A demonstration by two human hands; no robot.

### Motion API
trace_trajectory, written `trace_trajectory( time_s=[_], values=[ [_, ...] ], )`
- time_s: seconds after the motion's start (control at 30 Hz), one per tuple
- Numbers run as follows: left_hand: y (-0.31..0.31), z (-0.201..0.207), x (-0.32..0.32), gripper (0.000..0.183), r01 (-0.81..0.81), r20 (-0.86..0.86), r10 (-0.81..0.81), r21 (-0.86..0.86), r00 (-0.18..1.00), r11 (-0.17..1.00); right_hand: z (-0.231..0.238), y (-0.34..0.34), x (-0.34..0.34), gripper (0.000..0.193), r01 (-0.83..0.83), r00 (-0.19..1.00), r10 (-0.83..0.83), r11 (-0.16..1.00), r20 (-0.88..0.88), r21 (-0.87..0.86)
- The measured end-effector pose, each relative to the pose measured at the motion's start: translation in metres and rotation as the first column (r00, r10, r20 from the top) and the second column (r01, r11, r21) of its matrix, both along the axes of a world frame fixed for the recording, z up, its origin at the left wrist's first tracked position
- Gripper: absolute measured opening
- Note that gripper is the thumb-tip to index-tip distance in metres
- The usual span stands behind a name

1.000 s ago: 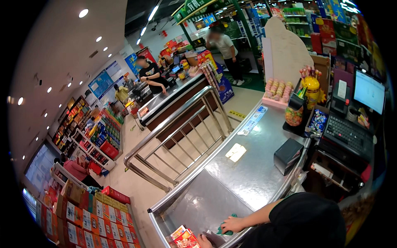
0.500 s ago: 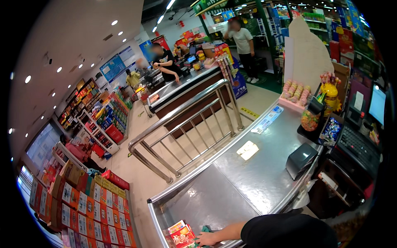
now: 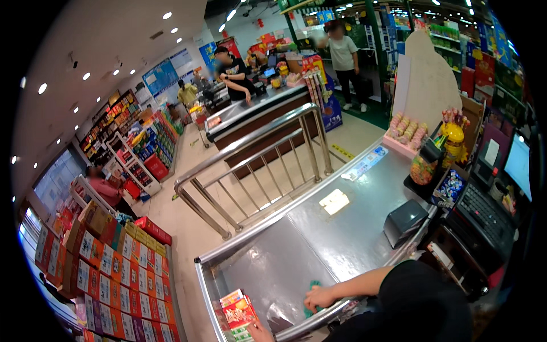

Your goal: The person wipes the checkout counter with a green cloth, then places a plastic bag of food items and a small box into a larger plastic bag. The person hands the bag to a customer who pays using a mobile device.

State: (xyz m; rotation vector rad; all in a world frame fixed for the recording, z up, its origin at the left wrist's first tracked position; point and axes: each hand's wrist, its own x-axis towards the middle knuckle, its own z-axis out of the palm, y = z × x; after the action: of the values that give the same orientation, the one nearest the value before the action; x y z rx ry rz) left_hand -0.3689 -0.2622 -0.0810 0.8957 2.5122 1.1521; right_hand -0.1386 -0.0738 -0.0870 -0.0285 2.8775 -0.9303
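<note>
- The checkout counter [image 3: 319, 239] under the right hand [image 3: 320, 297] is brushed sheet metal, smooth, with a dull shine and one bright glare patch.
- The green cloth [image 3: 312, 286] beneath that hand looks soft and matt.
- The red box [image 3: 240, 313] just beside the left hand [image 3: 259, 330] is glossy printed cardboard.
- The railing [image 3: 250, 165], far beyond both hands, is polished steel tube, very shiny.
- The black card terminal [image 3: 404, 221], well to the right of the right hand, is matt plastic.
- The floor tiles [image 3: 188, 222] look smooth and slightly glossy.
</note>
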Motion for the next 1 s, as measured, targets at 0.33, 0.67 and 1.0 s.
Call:
trace_trajectory(
  time_s=[0.33, 0.67, 1.0],
  values=[
    [0.003, -0.036, -0.015, 0.032, 0.312, 0.026, -0.326, -0.372, 0.945, 0.874, 0.015, 0.034, 0.096, 0.027, 0.297, 0.899, -0.215, 0.940, 0.383, -0.170],
    [0.006, -0.023, -0.006, 0.033, 0.358, 0.005, -0.415, -0.517, 0.910, 0.778, 0.134, 0.001, 0.275, 0.045, 0.776, 0.611, -0.192, 0.341, 0.768, -0.531],
    [0.000, -0.042, -0.015, 0.035, 0.373, -0.069, -0.479, -0.533, 0.875, 0.759, 0.087, -0.027, 0.291, 0.044, 0.298, 0.411, -0.678, -0.532, 0.610, -0.793]
  ],
)
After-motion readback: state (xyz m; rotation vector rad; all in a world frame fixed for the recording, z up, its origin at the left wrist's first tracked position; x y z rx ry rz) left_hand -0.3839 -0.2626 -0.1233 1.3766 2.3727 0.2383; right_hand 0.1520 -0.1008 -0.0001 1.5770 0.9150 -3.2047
